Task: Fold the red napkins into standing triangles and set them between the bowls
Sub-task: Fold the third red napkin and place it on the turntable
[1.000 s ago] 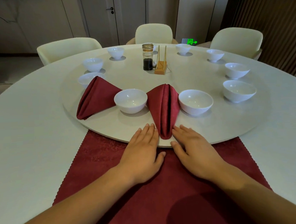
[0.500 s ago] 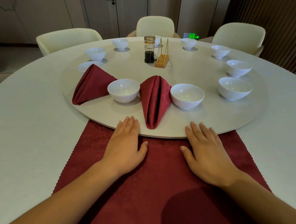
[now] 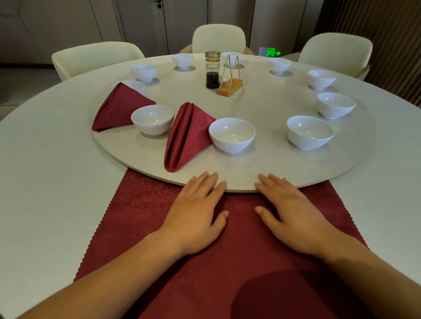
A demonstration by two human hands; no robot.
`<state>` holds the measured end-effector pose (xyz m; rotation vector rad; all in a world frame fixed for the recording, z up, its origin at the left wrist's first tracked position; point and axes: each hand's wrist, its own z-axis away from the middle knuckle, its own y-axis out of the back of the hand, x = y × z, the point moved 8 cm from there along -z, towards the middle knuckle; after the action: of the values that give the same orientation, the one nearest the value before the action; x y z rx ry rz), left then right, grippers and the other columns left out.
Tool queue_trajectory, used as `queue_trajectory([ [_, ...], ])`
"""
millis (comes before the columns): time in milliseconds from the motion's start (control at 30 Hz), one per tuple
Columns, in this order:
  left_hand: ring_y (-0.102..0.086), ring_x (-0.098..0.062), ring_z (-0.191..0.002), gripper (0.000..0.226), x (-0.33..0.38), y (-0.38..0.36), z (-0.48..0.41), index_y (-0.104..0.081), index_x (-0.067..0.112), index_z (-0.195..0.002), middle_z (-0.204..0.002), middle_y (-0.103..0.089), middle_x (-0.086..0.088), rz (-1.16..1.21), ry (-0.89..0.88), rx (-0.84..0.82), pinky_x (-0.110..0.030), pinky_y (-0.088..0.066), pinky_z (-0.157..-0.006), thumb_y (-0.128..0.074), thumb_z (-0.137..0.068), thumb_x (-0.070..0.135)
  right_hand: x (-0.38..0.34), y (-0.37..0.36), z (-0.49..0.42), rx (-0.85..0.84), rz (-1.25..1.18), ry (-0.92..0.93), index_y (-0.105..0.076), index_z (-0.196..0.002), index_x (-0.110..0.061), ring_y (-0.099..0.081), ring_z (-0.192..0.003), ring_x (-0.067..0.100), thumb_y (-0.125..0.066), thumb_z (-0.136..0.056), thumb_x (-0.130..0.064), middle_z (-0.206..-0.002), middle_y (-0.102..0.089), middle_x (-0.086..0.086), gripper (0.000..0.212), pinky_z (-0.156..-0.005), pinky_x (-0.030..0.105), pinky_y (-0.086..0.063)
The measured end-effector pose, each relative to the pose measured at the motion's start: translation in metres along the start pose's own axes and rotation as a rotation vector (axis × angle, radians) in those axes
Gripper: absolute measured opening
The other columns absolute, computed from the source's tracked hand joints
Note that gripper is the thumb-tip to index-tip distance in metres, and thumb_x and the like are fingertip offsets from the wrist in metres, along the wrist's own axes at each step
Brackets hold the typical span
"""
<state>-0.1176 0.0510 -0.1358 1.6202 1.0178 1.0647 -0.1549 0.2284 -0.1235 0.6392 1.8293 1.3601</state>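
Note:
Two folded red napkins stand on the round turntable (image 3: 263, 111): one (image 3: 120, 108) at the left, the other (image 3: 188, 136) between two white bowls (image 3: 152, 118) (image 3: 232, 134). More white bowls (image 3: 310, 131) ring the turntable's rim. A flat red napkin (image 3: 211, 270) lies spread on the table in front of me, its far edge under the turntable. My left hand (image 3: 198, 214) and my right hand (image 3: 289, 211) lie flat on that cloth, fingers straight, fingertips on the turntable's near edge.
A glass jar of dark sauce (image 3: 212, 70) and a wooden toothpick stand (image 3: 229, 89) sit at the turntable's middle. Cream chairs (image 3: 94, 58) (image 3: 333, 50) ring the far side of the big round table (image 3: 34, 194).
The turntable has turned clockwise: the folded napkins and bowls have shifted left. My hands left the sides of the middle napkin and now lie side by side at the turntable's edge.

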Motion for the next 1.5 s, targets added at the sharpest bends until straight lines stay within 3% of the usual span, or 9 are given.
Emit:
queue_trajectory([
  [100, -0.008, -0.024, -0.157, 0.080, -0.009, 0.007, 0.004, -0.030, 0.019, -0.158, -0.168, -0.020, -0.007, -0.047, 0.101, 0.011, -0.034, -0.003, -0.128, -0.015, -0.090, 0.059, 0.021, 0.005, 0.008, 0.003, 0.045, -0.069, -0.030, -0.157, -0.024, -0.005, -0.154, 0.010, -0.045, -0.102, -0.045, -0.166, -0.016, -0.006, 0.061, -0.123, 0.025, 0.003],
  [233, -0.004, -0.025, -0.158, 0.068, -0.018, 0.012, 0.006, -0.029, 0.014, -0.158, -0.169, -0.016, -0.011, -0.066, 0.197, 0.002, -0.035, -0.004, -0.128, -0.037, -0.101, 0.051, 0.035, 0.008, 0.010, -0.010, 0.061, -0.155, -0.024, -0.159, -0.023, 0.000, -0.154, 0.011, -0.039, -0.101, -0.049, -0.167, -0.011, -0.005, 0.065, -0.124, 0.027, 0.003],
  [400, 0.008, -0.014, -0.157, 0.077, -0.005, 0.006, 0.009, -0.020, 0.024, -0.162, -0.171, -0.006, -0.002, 0.065, 0.041, -0.046, -0.028, 0.008, -0.125, -0.032, -0.095, 0.059, 0.026, 0.004, 0.009, -0.004, 0.064, -0.126, -0.021, -0.160, -0.020, 0.000, -0.154, 0.010, -0.038, -0.103, -0.046, -0.168, -0.009, -0.004, 0.065, -0.123, 0.025, 0.002],
  [667, 0.022, -0.017, -0.154, 0.097, -0.028, -0.001, 0.017, -0.005, 0.017, -0.164, -0.171, 0.010, -0.004, 0.008, 0.114, -0.078, -0.035, 0.010, -0.126, -0.012, -0.084, 0.071, 0.003, -0.007, 0.005, -0.020, 0.128, -0.037, -0.013, -0.161, -0.020, 0.005, -0.154, 0.008, -0.033, -0.105, -0.044, -0.168, -0.003, -0.005, 0.064, -0.121, 0.022, 0.008],
  [1033, 0.019, -0.016, -0.155, 0.092, -0.039, 0.002, 0.022, -0.006, 0.017, -0.164, -0.171, 0.007, -0.004, -0.006, 0.104, -0.066, -0.035, 0.008, -0.127, -0.017, -0.088, 0.068, -0.008, -0.011, 0.002, -0.042, 0.121, -0.045, -0.012, -0.161, -0.018, 0.005, -0.154, 0.009, -0.032, -0.106, -0.043, -0.168, -0.002, -0.003, 0.064, -0.122, 0.023, 0.006],
  [1267, 0.015, -0.020, -0.156, 0.079, -0.035, 0.009, 0.024, -0.006, 0.016, -0.164, -0.171, 0.005, -0.008, -0.020, 0.125, -0.071, -0.037, 0.006, -0.127, -0.038, -0.103, 0.054, -0.012, -0.006, 0.004, -0.060, 0.052, -0.030, -0.013, -0.161, -0.020, 0.005, -0.154, 0.011, -0.042, -0.104, -0.044, -0.169, -0.003, -0.001, 0.069, -0.123, 0.024, 0.004],
  [1333, 0.008, -0.022, -0.157, 0.075, -0.025, 0.016, 0.033, -0.011, 0.016, -0.163, -0.171, -0.002, -0.010, -0.003, 0.142, -0.059, -0.037, 0.003, -0.128, -0.041, -0.103, 0.050, -0.018, -0.001, 0.018, -0.049, -0.033, -0.035, -0.022, -0.159, -0.024, 0.000, -0.155, 0.013, -0.053, -0.099, -0.045, -0.167, -0.009, -0.004, 0.071, -0.124, 0.026, -0.002],
  [1400, -0.013, -0.022, -0.156, 0.066, -0.008, 0.023, 0.052, -0.031, 0.020, -0.158, -0.167, -0.022, -0.006, 0.041, 0.137, -0.036, -0.036, -0.005, -0.127, -0.045, -0.100, 0.049, -0.022, 0.009, 0.043, -0.019, -0.108, -0.048, -0.050, -0.144, -0.029, -0.024, -0.149, 0.015, -0.066, -0.091, -0.045, -0.157, -0.034, -0.010, 0.057, -0.122, 0.026, -0.020],
  [1500, -0.034, -0.014, -0.146, 0.065, 0.018, 0.027, 0.090, -0.055, 0.030, -0.140, -0.153, -0.044, 0.005, 0.096, 0.113, -0.066, -0.035, -0.014, -0.126, -0.032, -0.089, 0.063, -0.028, 0.021, 0.086, -0.065, -0.170, -0.038, -0.069, -0.104, -0.037, -0.050, -0.110, 0.000, -0.077, -0.080, -0.049, -0.111, -0.057, -0.021, 0.027, -0.097, 0.021, -0.043],
])
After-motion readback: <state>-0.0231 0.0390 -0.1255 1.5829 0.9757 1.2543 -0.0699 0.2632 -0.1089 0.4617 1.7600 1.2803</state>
